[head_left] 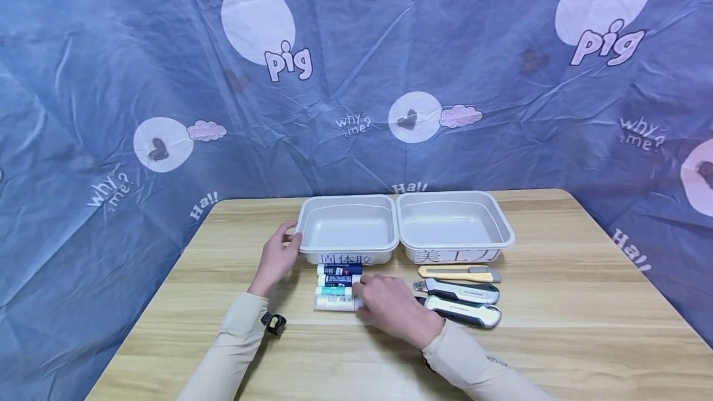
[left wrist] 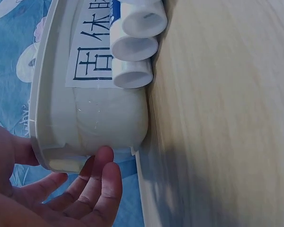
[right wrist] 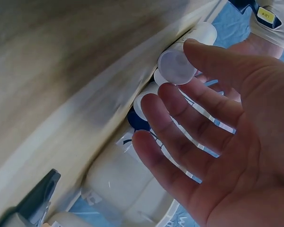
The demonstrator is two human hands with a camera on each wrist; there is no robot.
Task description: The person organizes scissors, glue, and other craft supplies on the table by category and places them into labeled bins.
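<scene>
Several glue sticks, navy, teal and whitish, lie side by side in front of the left white bin. My left hand touches that bin's left end, thumb at the rim and fingers loosely bent beside its corner. My right hand reaches over the right ends of the glue sticks, fingers extended and spread. In the right wrist view, the thumb and index finger lie either side of the nearest glue stick's clear end. Its other fingertips are right by the other sticks' ends.
A second white bin stands beside the first; both bear printed labels and hold nothing. Three utility knives lie before it: a yellow one, a grey-black one and a white-black one. A blue patterned cloth hangs behind the wooden table.
</scene>
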